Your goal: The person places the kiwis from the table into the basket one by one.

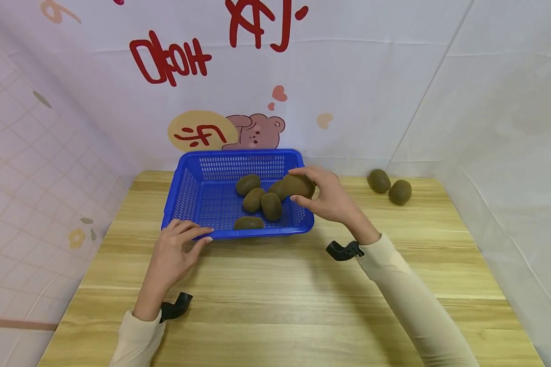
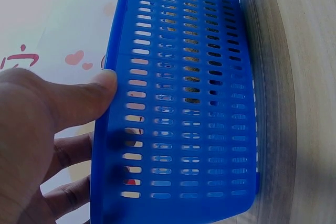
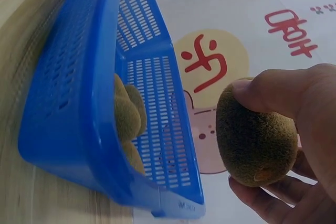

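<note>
A blue plastic basket (image 1: 261,233) with slotted walls stands at the back of the table. Several brown kiwis (image 1: 271,206) lie inside it, mostly toward its right side. My left hand (image 1: 175,250) grips the near rim by the left corner; its thumb shows outside the wall in the left wrist view, with fingers partly hidden behind the rim. Over the basket's right end, my right hand (image 1: 329,196) holds another kiwi (image 3: 254,135) between thumb and fingers. In the right wrist view this kiwi is apart from the basket.
Two more kiwis (image 1: 389,186) lie close together on the wooden table (image 1: 266,300), right of the basket near the back wall. A white printed cloth (image 1: 358,86) hangs behind, and pale walls rise on both sides.
</note>
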